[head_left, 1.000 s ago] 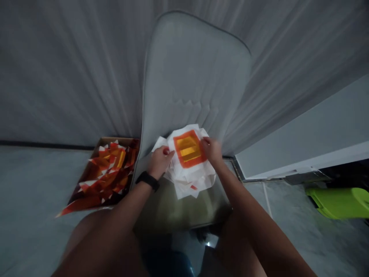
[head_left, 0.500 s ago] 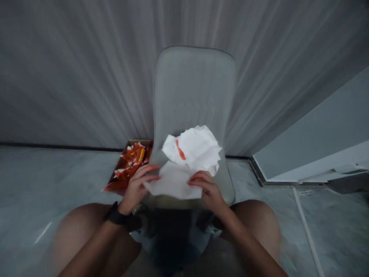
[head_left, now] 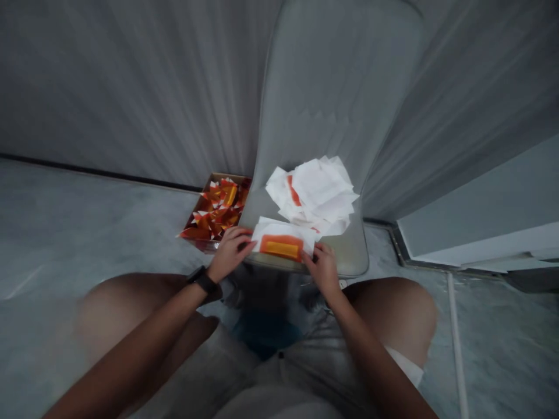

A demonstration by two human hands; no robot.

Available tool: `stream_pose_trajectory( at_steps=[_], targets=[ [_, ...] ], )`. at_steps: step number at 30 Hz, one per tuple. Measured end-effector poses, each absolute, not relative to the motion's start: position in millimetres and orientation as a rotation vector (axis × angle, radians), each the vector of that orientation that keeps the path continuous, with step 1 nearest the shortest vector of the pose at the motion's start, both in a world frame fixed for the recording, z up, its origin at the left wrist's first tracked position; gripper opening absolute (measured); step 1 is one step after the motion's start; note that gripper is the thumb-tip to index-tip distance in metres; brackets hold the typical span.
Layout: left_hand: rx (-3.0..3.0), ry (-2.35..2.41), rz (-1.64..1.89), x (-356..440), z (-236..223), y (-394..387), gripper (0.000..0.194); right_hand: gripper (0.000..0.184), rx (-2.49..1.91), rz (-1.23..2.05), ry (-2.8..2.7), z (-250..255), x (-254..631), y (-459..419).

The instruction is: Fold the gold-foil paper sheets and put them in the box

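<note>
The left hand (head_left: 230, 253) and the right hand (head_left: 322, 269) both grasp a flat white paper sheet (head_left: 283, 230), which spans the gap between them. The left fingers (head_left: 241, 234) curl over its left end, and the right fingers (head_left: 320, 249) pinch its lower right corner. Neither hand is clenched into a fist or fully released. An orange rectangular patch with a yellow centre (head_left: 282, 249) is on the sheet's upper face, closer to the right hand. The sheet lies just over the front of a pale grey padded chair seat (head_left: 349, 250), though whether it touches the seat is hard to tell.

Directly beyond the right hand, a loose heap of crumpled white paper pieces (head_left: 312, 192) with an orange streak rests on the seat, just past the sheet and touching its far edge. Beyond the left hand, a shallow cardboard tray (head_left: 210, 189) sits on the grey floor (head_left: 96, 233) beside the chair, filled with jagged orange, red and white scraps (head_left: 217, 212). A black wristband (head_left: 202, 280) circles the left wrist. The chair's tall grey back (head_left: 334, 87) rises beyond both hands, in front of a grey pleated curtain (head_left: 131, 87). The person's bare knees (head_left: 395, 314) flank the chair on either side of the forearms.
</note>
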State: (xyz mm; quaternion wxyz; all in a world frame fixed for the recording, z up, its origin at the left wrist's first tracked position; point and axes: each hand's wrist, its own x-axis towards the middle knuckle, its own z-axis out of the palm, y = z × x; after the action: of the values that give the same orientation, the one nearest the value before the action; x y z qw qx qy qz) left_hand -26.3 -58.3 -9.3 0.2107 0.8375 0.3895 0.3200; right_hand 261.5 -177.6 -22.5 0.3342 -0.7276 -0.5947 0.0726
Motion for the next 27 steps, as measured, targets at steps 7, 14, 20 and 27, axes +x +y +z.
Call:
stream_pose_trajectory(
  at_steps=[7,14,20,27],
  targets=[
    [2.323,1.303,0.845,0.6,-11.0,-45.0,0.021,0.042,-2.167,0.066,-1.258,-31.6,243.3,-171.5],
    [2.630,0.938,0.821,12.5,-10.0,-68.4,0.035,0.048,-2.044,-0.127,-1.532,-23.1,227.2,-179.7],
    [2.721,0.654,0.614,2.3,-17.6,-68.5,0.049,0.048,-1.743,-0.018,-2.059,-25.8,243.4,-192.1],
    [2.719,0.590,0.575,-7.6,-21.2,-56.5,0.057,0.039,-1.711,0.070,-2.132,-18.0,264.5,-184.9]
  ],
)
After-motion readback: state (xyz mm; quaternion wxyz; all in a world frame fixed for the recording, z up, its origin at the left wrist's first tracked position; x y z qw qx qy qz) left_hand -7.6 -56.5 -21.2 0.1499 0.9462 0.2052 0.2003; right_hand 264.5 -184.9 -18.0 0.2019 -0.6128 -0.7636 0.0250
